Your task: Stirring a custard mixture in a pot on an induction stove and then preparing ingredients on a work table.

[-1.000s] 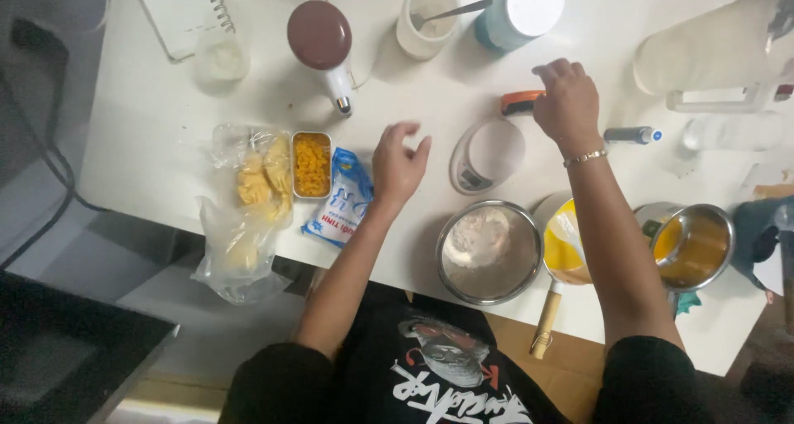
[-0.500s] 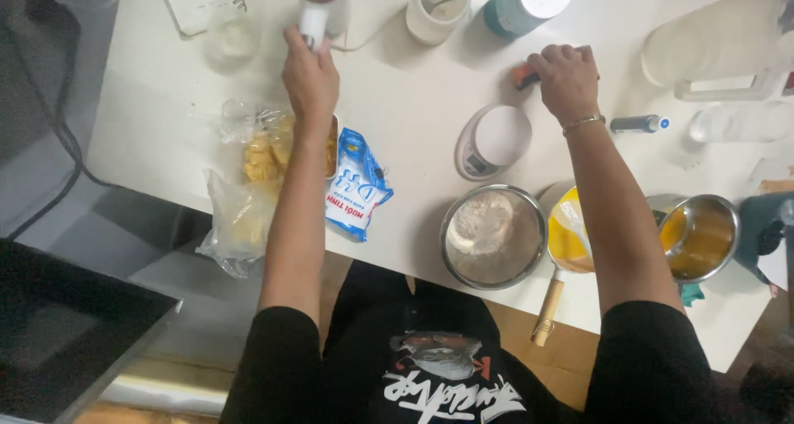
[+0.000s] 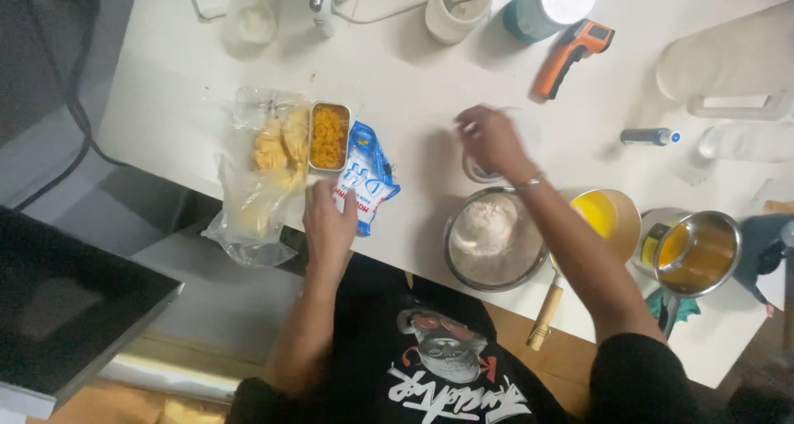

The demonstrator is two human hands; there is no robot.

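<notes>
L hand (image 3: 329,221) rests at the near edge of the white table (image 3: 165,101), fingers loosely curled, tips touching the near-left corner of the blue-and-white packet (image 3: 364,176); it doesn't look like a firm grip, more a light pinch or touch. The packet lies flat, long axis running far-to-near w/ a slight tilt to the right, just right of the rectangular metal tin (image 3: 328,136) of orange shreds. Tin's long axis also runs far-near; it sits touching the clear plastic bag (image 3: 252,184) of yellowish pieces on its left, and that bag droops over the table's near edge.

R hand (image 3: 490,138) is mid-table, well right of the packet, fingers partly spread and blurred; it hovers over a small white round container (image 3: 478,172), mostly hidden under it, so can't tell if it has hold of anything. L hand is clearly nearer the packet and tin.

Just near the R hand: steel bowl (image 3: 495,239) w/ pale powder, a pan (image 3: 612,217) of yellow liquid w/ wooden handle, a steel pot (image 3: 699,254) of orange liquid at right. Far side: orange infrared thermometer (image 3: 571,53), white mug (image 3: 455,10) w/ spoon, teal canister (image 3: 550,6), a marker pen (image 3: 651,136).

Surface is a plain white tabletop, cluttered; dim floor and a dark cable to the left, wooden floor near
</notes>
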